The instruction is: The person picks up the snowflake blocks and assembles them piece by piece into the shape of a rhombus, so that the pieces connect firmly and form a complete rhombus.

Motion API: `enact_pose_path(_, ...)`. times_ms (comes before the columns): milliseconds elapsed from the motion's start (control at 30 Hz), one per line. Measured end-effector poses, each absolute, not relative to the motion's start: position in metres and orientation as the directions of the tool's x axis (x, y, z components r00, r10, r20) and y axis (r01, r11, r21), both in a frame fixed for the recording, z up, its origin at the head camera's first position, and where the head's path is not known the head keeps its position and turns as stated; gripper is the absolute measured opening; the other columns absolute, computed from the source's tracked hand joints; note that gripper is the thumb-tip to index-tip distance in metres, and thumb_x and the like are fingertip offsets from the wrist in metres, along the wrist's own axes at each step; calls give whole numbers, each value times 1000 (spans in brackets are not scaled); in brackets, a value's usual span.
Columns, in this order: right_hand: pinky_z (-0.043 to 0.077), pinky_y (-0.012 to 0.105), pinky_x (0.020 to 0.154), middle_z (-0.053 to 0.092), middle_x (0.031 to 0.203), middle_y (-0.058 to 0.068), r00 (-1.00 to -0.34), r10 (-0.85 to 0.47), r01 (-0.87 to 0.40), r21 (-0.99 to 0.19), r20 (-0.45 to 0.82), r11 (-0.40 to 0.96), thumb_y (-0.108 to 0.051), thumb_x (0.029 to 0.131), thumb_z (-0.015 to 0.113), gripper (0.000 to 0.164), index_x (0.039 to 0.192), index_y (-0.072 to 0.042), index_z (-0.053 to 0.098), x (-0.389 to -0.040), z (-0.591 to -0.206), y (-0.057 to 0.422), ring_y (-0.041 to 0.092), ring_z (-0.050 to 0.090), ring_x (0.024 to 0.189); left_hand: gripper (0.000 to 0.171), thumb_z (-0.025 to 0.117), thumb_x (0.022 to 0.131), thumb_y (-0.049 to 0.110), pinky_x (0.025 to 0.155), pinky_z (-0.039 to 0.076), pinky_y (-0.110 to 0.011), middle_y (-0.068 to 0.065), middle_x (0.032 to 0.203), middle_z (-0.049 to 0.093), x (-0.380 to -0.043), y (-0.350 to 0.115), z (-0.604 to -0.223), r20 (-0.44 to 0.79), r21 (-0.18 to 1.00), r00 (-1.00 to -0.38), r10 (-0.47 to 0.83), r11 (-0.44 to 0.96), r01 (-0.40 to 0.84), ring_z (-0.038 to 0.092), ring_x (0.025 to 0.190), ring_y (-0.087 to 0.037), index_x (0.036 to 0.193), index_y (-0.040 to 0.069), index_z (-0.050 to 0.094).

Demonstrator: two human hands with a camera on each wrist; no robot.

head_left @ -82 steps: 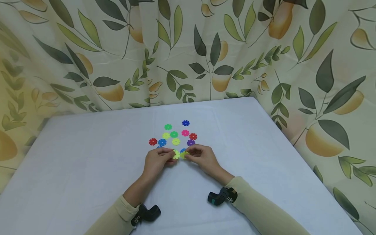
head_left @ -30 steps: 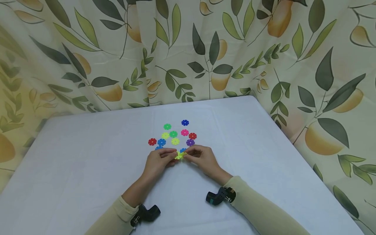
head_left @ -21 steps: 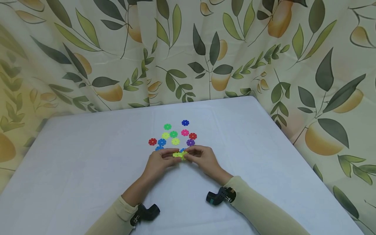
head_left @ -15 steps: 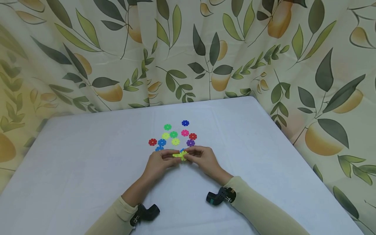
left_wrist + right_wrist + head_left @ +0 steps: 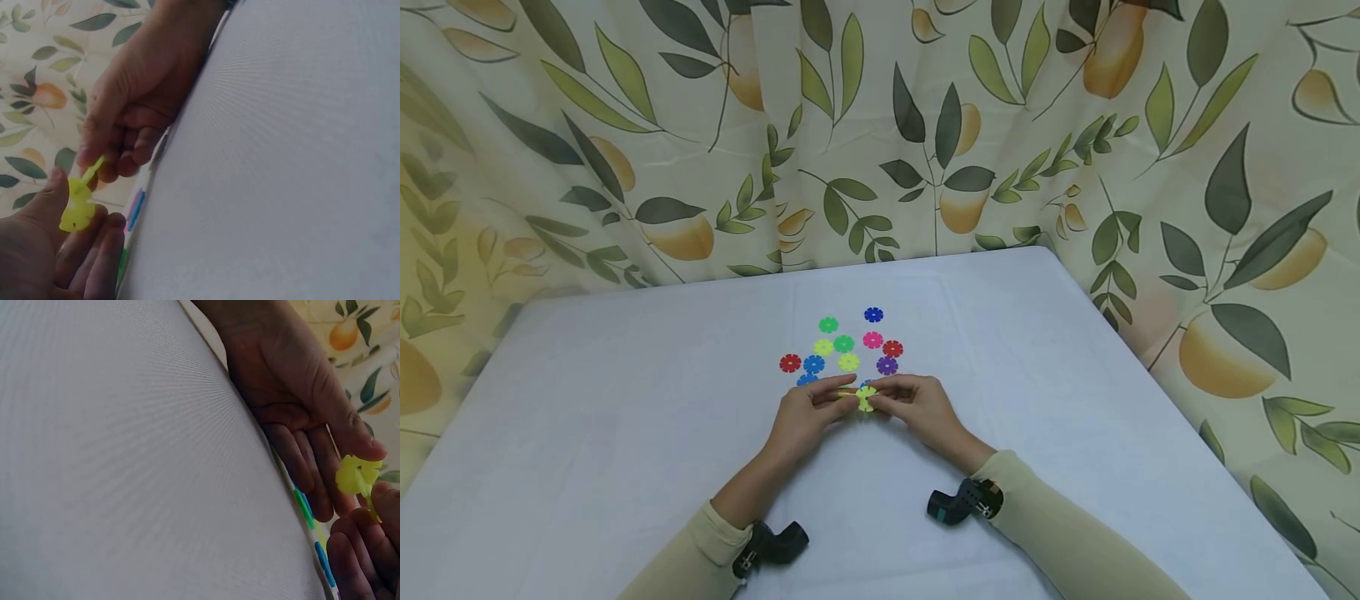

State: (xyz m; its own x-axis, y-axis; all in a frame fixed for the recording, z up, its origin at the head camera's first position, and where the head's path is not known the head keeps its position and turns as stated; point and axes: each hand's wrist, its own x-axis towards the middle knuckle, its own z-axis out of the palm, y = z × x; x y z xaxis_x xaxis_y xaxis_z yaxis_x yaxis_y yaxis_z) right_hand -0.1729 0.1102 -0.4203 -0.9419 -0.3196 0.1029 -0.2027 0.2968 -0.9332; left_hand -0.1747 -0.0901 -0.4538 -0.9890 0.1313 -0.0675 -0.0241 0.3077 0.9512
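Two yellow notched snowflake discs meet at an angle between the hands, low over the table. My left hand [image 5: 801, 417] pinches one yellow disc [image 5: 78, 206] between thumb and fingers; from the head this disc looks nearly edge-on. The other yellow disc [image 5: 867, 398] shows its face to the head view, and my right hand [image 5: 921, 404] pinches it by the edge. In the right wrist view the left thumb lies against a yellow disc [image 5: 353, 477]. Just behind the fingers, a blue disc is mostly hidden.
Beyond the hands, loose discs are scattered on the white-covered table [image 5: 647, 400]: red [image 5: 790, 363], blue [image 5: 814, 364], green [image 5: 828, 325], pink [image 5: 872, 340], purple [image 5: 887, 366] and several more. A leaf-patterned curtain [image 5: 880, 133] hangs behind.
The two yellow discs were apart at first; the left hand brought its disc rightward against the other. It then turned from face-up to nearly edge-on, and the left fingers shifted. The loose discs stayed put.
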Motion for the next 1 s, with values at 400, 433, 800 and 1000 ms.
enact_pose_path(400, 58, 34, 73, 74, 97, 20, -925, -371, -198, -941, 87, 273, -2, 90, 68, 22, 111, 5, 71, -180, -434, 113, 38, 69, 83, 27, 75, 87, 33, 78, 55, -24, -1, 104, 76, -176, -92, -456, -11, 937, -989, 148, 348, 42, 68, 99, -13, 109, 18, 77)
enact_pose_path(433, 58, 34, 73, 74, 97, 19, -925, -370, -195, -942, 85, 272, -3, 91, 68, 22, 111, 5, 71, -182, -438, 114, 38, 69, 83, 26, 75, 87, 33, 77, 55, -24, -1, 103, 76, -176, -92, -456, -7, 938, -989, 148, 344, 45, 68, 99, -13, 108, 18, 78)
enact_pose_path(800, 58, 29, 74, 75, 101, 11, -931, -351, -198, -948, 103, 248, -15, 92, 69, 24, 113, -4, 73, -189, -456, 117, 22, 70, 81, 27, 75, 87, 32, 79, 53, -23, -2, 99, 77, -176, -92, -458, -11, 947, -992, 127, 319, 30, 67, 103, -15, 106, 13, 78)
enact_pose_path(1000, 57, 27, 76, 75, 100, 6, -935, -338, -210, -940, 112, 269, -21, 93, 68, 25, 114, -7, 73, -192, -454, 122, 17, 71, 82, 27, 74, 87, 30, 80, 56, -23, -4, 97, 77, -177, -91, -459, -39, 961, -992, 120, 277, -4, 71, 94, -14, 106, 10, 77)
